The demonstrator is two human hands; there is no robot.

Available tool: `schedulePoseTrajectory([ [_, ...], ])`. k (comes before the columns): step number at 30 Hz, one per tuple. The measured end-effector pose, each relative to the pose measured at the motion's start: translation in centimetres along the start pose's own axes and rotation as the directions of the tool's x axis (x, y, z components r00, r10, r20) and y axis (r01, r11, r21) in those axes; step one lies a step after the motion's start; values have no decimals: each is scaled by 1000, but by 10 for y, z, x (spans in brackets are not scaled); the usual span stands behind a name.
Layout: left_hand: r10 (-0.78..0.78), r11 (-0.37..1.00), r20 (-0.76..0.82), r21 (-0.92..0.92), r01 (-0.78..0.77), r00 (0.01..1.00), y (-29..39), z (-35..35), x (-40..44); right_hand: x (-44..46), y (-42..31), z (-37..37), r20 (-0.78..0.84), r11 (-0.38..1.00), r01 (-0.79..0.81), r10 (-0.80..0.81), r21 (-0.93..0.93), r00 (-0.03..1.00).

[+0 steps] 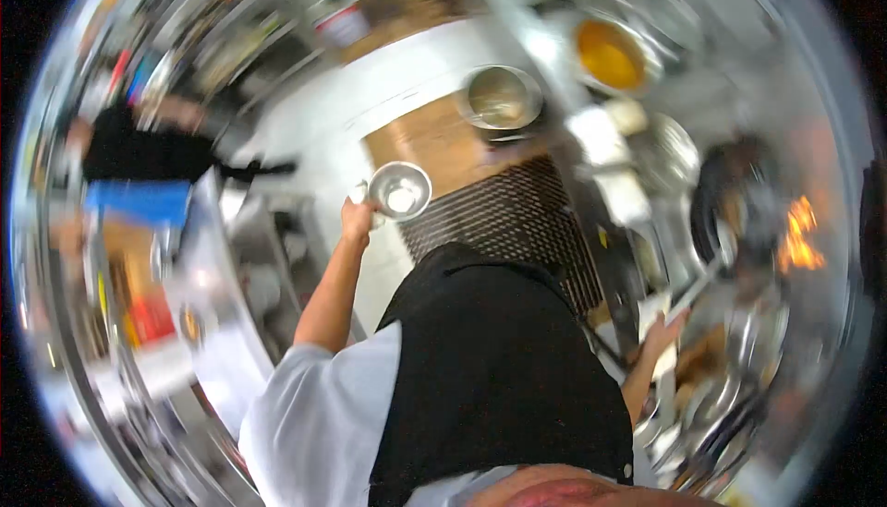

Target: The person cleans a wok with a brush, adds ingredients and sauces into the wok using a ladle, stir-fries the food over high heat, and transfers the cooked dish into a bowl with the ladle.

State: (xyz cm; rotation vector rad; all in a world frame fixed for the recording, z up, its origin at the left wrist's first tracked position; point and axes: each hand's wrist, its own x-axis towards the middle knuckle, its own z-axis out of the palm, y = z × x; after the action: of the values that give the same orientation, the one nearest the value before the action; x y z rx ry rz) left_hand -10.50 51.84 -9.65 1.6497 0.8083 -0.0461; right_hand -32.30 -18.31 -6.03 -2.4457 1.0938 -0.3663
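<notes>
My left hand (358, 219) is closed on the rim of a small metal bowl (400, 190), held out over the floor with something white inside. On the right, my right hand (658, 339) wraps round the handle of a long metal utensil (698, 287). The far end of that utensil reaches a dark wok (730, 198) on the stove, and its contents are blurred. Orange flames (800, 235) rise just beyond the wok.
A metal pot (501, 101) stands ahead near the counter edge. Orange liquid fills a container (611, 54) at the upper right. A dark perforated mat (504, 221) lies on the floor. Another person in black (148, 145) is at the left, by a steel counter (217, 341).
</notes>
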Motion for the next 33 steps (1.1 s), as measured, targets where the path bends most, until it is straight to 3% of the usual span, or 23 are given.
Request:
schedulePoseTrajectory([
  [2, -80, 995, -265, 35, 93, 961, -11, -101, -7, 5, 1, 13, 5, 979, 72, -72, -190, 997],
  [3, -108, 993, -372, -93, 79, 922, -38, -154, -2, -4, -51, -4, 157, 942, -168, 220, -290, 963],
  [4, -138, 977, -463, -208, 44, 876, -66, -201, -1, 6, 0, 23, -11, 960, 60, -66, -272, 998],
  [5, -178, 951, -571, -309, -9, 802, -76, -242, -12, -2, -13, 22, -38, 939, 85, -103, -333, 994],
  [6, -218, 918, -660, -389, -80, 719, -83, -273, -23, 7, -13, 22, 86, 902, 55, -19, -428, 996],
  [8, -270, 852, -771, -471, -231, 577, -100, -334, -50, 39, 39, 44, 47, 911, 217, -214, -351, 976],
  [10, -158, 856, -909, -320, -405, 385, -174, -406, -57, 73, 79, 63, 39, 888, 328, -333, -324, 942],
  [11, -285, 816, -909, -396, -421, 304, -176, -423, -73, 78, 67, 67, 57, 878, 354, -355, -322, 933],
  [13, -516, 721, -846, -515, -465, 137, -177, -448, -103, 88, 44, 67, 131, 952, -16, 59, -306, 990],
  [16, -589, 592, -804, -500, -632, 85, -224, -479, -117, 84, -1, 73, 127, 918, 85, -38, -388, 991],
  [17, -572, 528, -810, -484, -698, 128, -218, -468, -123, 84, -14, 73, 133, 915, 125, -80, -382, 988],
  [19, -679, 484, -676, -706, -517, 287, -222, -449, -120, 84, -30, 67, 148, 915, 196, -152, -352, 977],
  [21, -606, 637, -730, -684, -355, 317, -208, -385, -90, 78, -33, 56, 164, 930, 240, -200, -277, 966],
  [22, -441, 799, -768, -571, -186, 464, -210, -355, -70, 65, -46, 42, 171, 945, 242, -207, -220, 963],
  [23, -534, 766, -606, -642, 33, 590, -211, -322, -51, 52, -63, 35, 171, 960, 228, -200, -162, 965],
  [26, -329, 825, -149, -527, 207, 932, -168, -201, -12, 29, -111, -9, 119, 993, 118, -117, 0, 986],
  [27, -251, 829, 58, -504, 245, 966, -154, -168, -3, 28, -124, -32, 87, 995, 59, -66, 80, 994],
  [28, -279, 831, 179, -448, 331, 943, -128, -133, -1, 19, -163, -67, 106, 991, -133, 135, -25, 985],
  [29, -204, 883, 285, -361, 301, 937, -105, -102, -4, 28, -118, -59, -29, 947, -13, 23, 322, 999],
  [30, -129, 924, 383, -288, 250, 915, -87, -74, -5, 15, -153, -86, -1, 912, -238, 252, 334, 968],
  [31, -125, 947, 468, -207, 246, 875, -59, -44, -15, 44, -55, -56, -288, 936, 191, -103, 297, 952],
  [32, -134, 965, 542, -118, 233, 830, -35, -16, -28, 5, -84, -72, -221, 841, -28, 174, 541, 960],
  [33, -138, 946, 629, -147, 291, 765, -26, 8, -36, -24, -74, -73, -188, 705, -49, 255, 707, 948],
])
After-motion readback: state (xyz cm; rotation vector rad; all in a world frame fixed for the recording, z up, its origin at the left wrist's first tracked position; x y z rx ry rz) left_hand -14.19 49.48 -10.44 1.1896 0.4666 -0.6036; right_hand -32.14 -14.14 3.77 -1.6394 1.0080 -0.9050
